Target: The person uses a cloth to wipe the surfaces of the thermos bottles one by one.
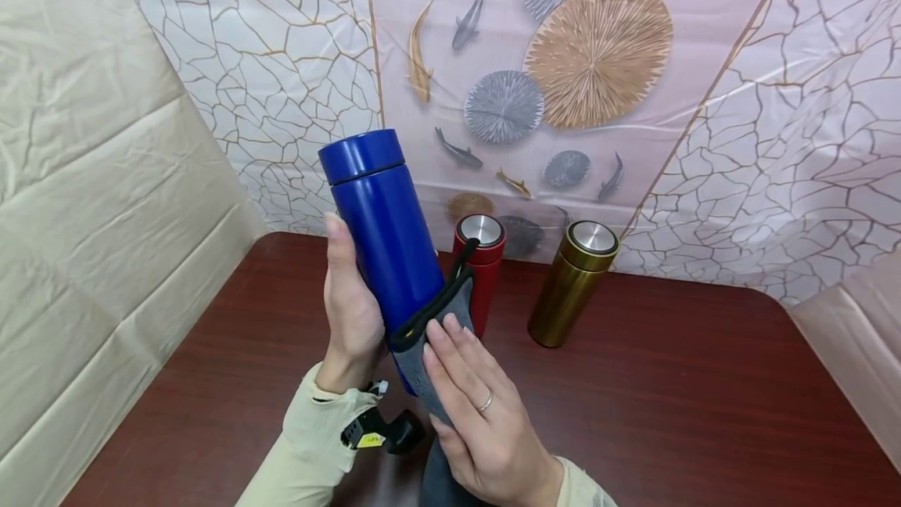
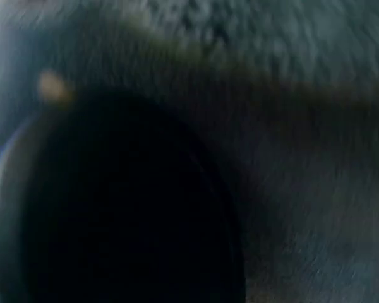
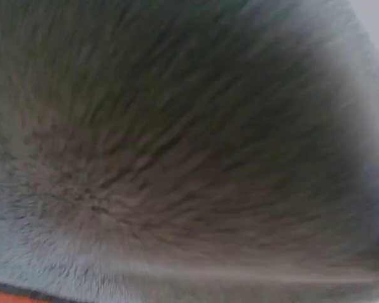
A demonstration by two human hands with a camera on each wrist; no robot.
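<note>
In the head view, my left hand (image 1: 350, 307) grips a blue thermos bottle (image 1: 383, 225), its thumb up along the near left side. The bottle is tilted, lid up and leaning left, above the table. A grey cloth (image 1: 415, 370) with black edging and a small black loop lies against the bottle's lower part. Straight fingers of my right hand (image 1: 486, 421), one with a ring, press that cloth onto the bottle. Grey cloth (image 2: 271, 38) and a dark round shape fill the left wrist view. Blurred grey pile of the cloth (image 3: 177, 139) covers most of the right wrist view.
Behind the cloth stands a red thermos bottle (image 1: 486, 272), partly hidden. To its right is a gold thermos bottle (image 1: 572, 284) with a silver lid top. Both are near the back of the dark red wooden table (image 1: 690, 390). Patterned sheeting (image 1: 296, 100) hangs behind.
</note>
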